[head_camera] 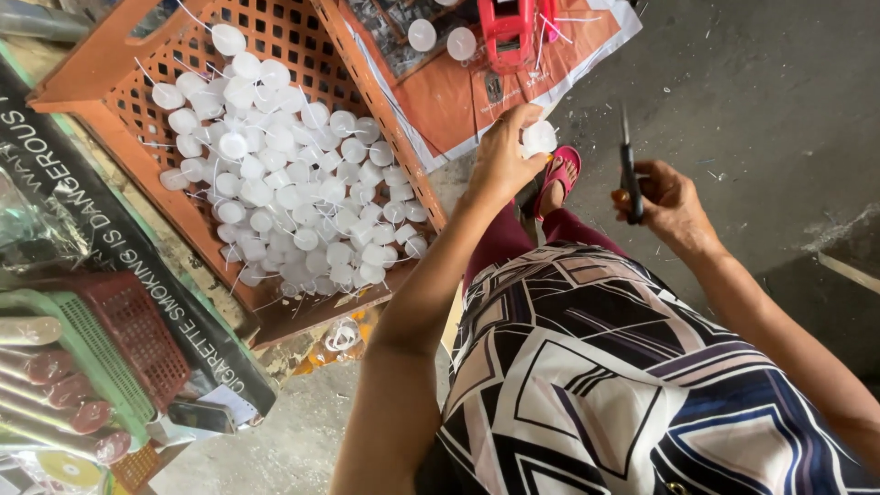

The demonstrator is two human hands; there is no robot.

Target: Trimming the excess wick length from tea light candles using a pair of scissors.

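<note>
Left hand is raised in front of the body, fingers pinched around one small white round cap — the cap sits at the fingertips, above the person's pink sandal. Right hand is clenched on the handle of a dark, thin-bladed cutting tool, blade pointing up; can't tell whether it is scissors or a knife. The tool tip is near the cap, not touching it.

To the left, an orange plastic crate lies tilted on the concrete floor, holding a heap of the same white caps, many with thin white stems sticking out. Two more caps rest on an orange sheet beyond the crate, next to a red plastic object. Thin white offcuts are scattered on the floor around the sheet.

Lower left — a red mesh basket set in a green tray.
</note>
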